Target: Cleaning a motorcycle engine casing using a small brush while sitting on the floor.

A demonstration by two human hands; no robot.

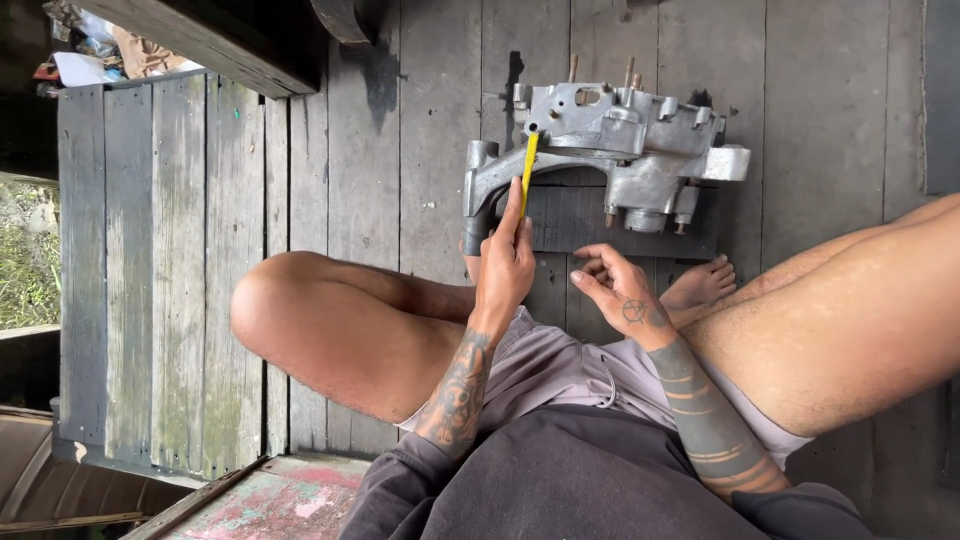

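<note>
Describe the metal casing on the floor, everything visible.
The casing looks like bare cast aluminium, grey and dull, with ribs, bosses, bolt holes and several studs sticking out. It lies on the plank floor in front of the seated person. The yellow tool in the left hand touches its left end. The right hand is off it.

Weathered grey plank floor (180,280) underfoot. Dark wooden beam (200,35) at upper left, with clutter (100,50) behind it. Worn, red-painted board (270,500) at bottom, greenery (25,260) beyond left edge.

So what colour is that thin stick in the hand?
Yellow. The thin stick in the left hand shows best in the head view.
</note>
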